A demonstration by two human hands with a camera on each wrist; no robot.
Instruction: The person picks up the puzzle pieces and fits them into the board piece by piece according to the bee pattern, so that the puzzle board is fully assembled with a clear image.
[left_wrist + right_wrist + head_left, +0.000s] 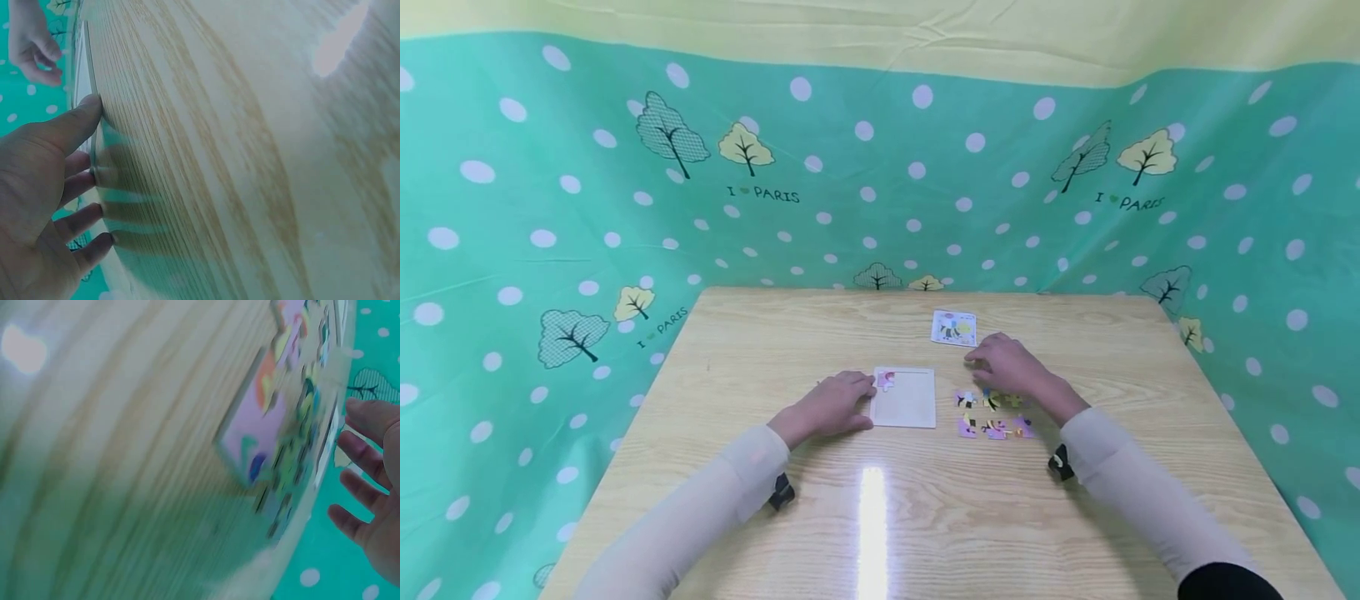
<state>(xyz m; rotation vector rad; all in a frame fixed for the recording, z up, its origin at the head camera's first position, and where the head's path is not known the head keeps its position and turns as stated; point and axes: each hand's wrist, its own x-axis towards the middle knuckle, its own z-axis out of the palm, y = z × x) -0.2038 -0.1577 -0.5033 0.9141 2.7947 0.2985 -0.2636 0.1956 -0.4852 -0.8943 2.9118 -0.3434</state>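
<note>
A square white puzzle tray (906, 408) lies on the table, with one pink puzzle piece (886, 380) in its upper left corner. My left hand (835, 404) rests at the tray's left edge, thumb and fingers spread along it. To the right, my right hand (1009, 367) hovers above the back row of loose pieces, its fingers loosely bent and nothing seen between them. Below it, a front row of pink pieces (996, 429) lies on the wood. Part of the back row (966, 399) is hidden by the hand and forearm.
A picture card (954, 328) lies behind the tray, just beyond the right fingertips. The wooden table (760, 333) ends at a green dotted curtain (917, 200). A bright light reflection (872, 533) falls near the front.
</note>
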